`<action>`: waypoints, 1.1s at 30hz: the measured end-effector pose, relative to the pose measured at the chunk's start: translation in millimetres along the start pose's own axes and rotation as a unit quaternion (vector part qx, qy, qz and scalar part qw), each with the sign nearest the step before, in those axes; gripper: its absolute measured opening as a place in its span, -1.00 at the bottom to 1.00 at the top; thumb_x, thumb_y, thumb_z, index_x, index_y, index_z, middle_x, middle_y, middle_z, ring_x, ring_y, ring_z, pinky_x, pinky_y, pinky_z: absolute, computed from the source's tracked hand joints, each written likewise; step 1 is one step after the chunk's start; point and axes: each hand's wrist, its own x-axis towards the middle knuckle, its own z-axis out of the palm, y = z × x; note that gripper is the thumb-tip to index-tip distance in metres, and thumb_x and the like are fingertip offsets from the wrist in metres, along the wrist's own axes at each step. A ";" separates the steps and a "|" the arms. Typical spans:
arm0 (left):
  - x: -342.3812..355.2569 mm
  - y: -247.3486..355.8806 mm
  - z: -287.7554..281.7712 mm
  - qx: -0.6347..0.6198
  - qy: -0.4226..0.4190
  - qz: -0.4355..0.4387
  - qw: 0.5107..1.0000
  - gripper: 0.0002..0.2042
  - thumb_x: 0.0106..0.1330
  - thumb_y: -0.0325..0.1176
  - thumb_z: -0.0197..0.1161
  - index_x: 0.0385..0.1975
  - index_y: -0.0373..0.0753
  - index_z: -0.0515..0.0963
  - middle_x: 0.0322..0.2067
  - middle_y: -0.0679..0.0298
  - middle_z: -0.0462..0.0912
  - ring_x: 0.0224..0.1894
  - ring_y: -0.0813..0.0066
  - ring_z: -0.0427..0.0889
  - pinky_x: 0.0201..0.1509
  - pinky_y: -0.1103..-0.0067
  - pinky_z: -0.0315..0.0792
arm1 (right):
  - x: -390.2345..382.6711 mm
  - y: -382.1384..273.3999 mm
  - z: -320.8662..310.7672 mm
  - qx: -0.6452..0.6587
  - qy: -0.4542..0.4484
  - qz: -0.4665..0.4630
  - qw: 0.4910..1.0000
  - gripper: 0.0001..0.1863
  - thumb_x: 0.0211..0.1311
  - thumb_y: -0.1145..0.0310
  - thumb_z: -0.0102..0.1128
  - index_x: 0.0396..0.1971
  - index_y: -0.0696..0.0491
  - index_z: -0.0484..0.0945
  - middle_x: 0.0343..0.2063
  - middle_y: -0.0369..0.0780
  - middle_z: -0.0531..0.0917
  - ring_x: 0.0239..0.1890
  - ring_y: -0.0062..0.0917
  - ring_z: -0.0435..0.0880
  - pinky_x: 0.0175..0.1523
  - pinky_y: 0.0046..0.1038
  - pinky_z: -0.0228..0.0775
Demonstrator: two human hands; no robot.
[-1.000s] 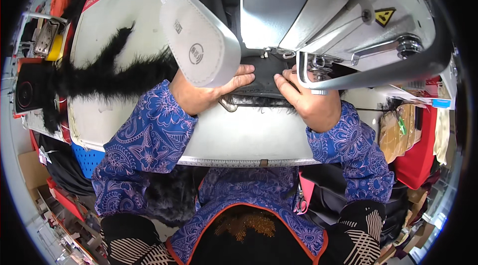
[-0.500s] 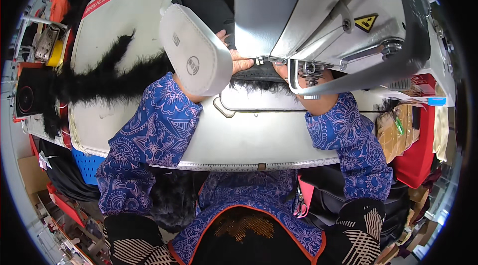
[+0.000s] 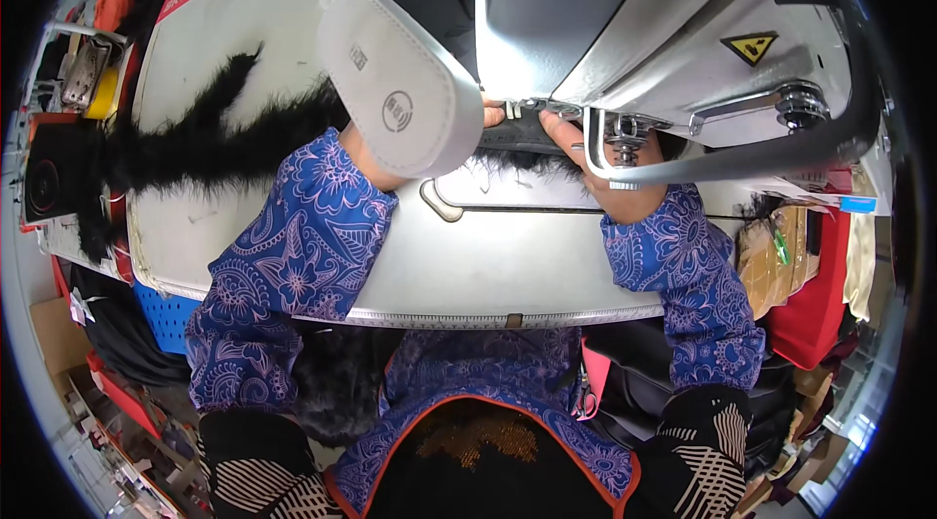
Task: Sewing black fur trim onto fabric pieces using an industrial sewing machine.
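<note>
Black fabric with a fluffy black fur edge lies on the bed of a sewing machine, under its presser foot. Just left of the foot, the fingertips of my left hand rest on the fabric; a white hanging device hides most of that hand. My right hand lies to the right of the foot, a finger stretched out along the fabric, and it looks open. A metal guard and the machine head partly cover it. Neither hand visibly grasps anything.
The white device hangs in front of the machine. Long black fur strips lie across the table's left side. A measuring tape runs along the front edge. Scissors are below it. A red bin stands at right.
The machine and white device sit farther right in the view. Less of my left hand's fingers shows beside the foot. More of my right hand's finger shows on the fabric.
</note>
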 end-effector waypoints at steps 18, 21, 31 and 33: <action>-27.0 13.1 0.6 0.195 0.080 0.184 0.960 -0.68 -0.15 -0.53 0.37 -0.28 -0.25 0.67 -0.22 0.22 0.71 -0.08 0.23 0.69 -0.01 0.35 0.57 | -2.1 -28.9 -43.1 -0.035 -0.139 -0.058 0.988 -0.46 -0.27 0.67 0.28 -0.09 0.16 0.64 -0.01 -0.07 0.63 0.12 -0.15 0.58 0.20 -0.18 0.42; -31.4 16.0 1.5 0.190 0.058 0.173 0.965 -0.70 -0.11 -0.48 0.38 -0.28 -0.26 0.66 -0.16 0.22 0.72 0.00 0.21 0.69 0.05 0.33 0.58 | 5.7 -26.6 -45.0 0.111 -0.177 -0.006 0.978 -0.38 -0.20 0.36 0.51 -0.01 0.16 0.58 0.17 -0.06 0.54 0.25 -0.16 0.49 0.33 -0.18 0.32; -21.1 14.0 12.0 0.197 0.042 0.152 0.968 -0.73 -0.03 -0.47 0.37 -0.26 -0.25 0.66 -0.05 0.25 0.73 0.05 0.27 0.69 0.07 0.40 0.59 | 1.1 -29.9 -48.2 -0.054 -0.103 0.025 0.993 -0.30 -0.19 0.13 0.58 0.01 0.16 0.63 0.03 -0.07 0.66 0.12 -0.17 0.62 0.27 -0.19 0.39; -18.4 13.2 13.3 0.185 0.079 0.170 0.965 -0.71 -0.08 -0.50 0.37 -0.27 -0.26 0.63 -0.09 0.23 0.73 -0.03 0.25 0.69 0.01 0.40 0.59 | 0.8 -39.2 -38.1 0.009 -0.080 -0.047 0.996 -0.49 -0.08 0.46 0.44 -0.02 0.16 0.61 0.04 -0.10 0.65 0.13 -0.21 0.61 0.27 -0.23 0.42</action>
